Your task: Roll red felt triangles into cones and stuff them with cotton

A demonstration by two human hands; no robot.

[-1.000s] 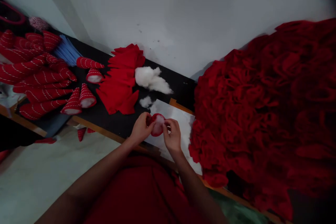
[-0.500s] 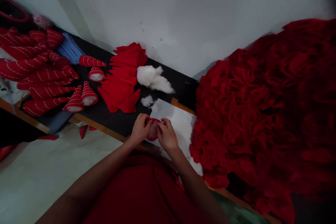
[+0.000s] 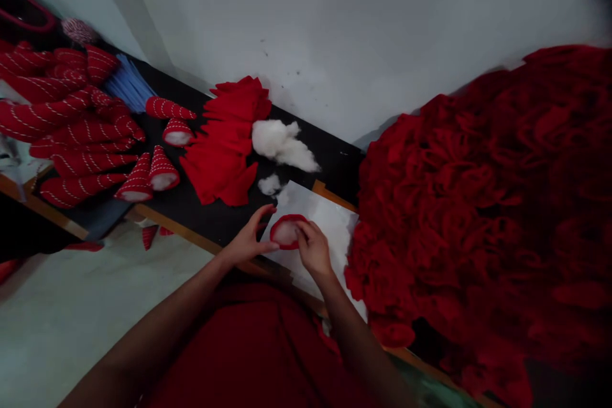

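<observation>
A small red felt cone [image 3: 285, 233], its mouth filled with white stuffing, rests on a white sheet [image 3: 325, 223] at the near edge of the black table [image 3: 210, 217]. My right hand [image 3: 313, 248] pinches the cone's rim from the right. My left hand [image 3: 249, 239] lies beside it on the left, fingers stretched out, fingertips touching the cone's rim. A tuft of white stuffing [image 3: 282, 140] and a smaller wisp [image 3: 269, 185] sit just beyond.
A pile of flat red felt pieces [image 3: 224, 140] lies left of the stuffing. Several finished red cones with white stripes [image 3: 71, 121] fill the far left. A big heap of red felt cones [image 3: 488, 204] covers the right. A white wall [image 3: 335, 25] stands behind.
The cone was held up between both hands; now it lies on the white sheet. My left hand has opened and its fingers have stretched out.
</observation>
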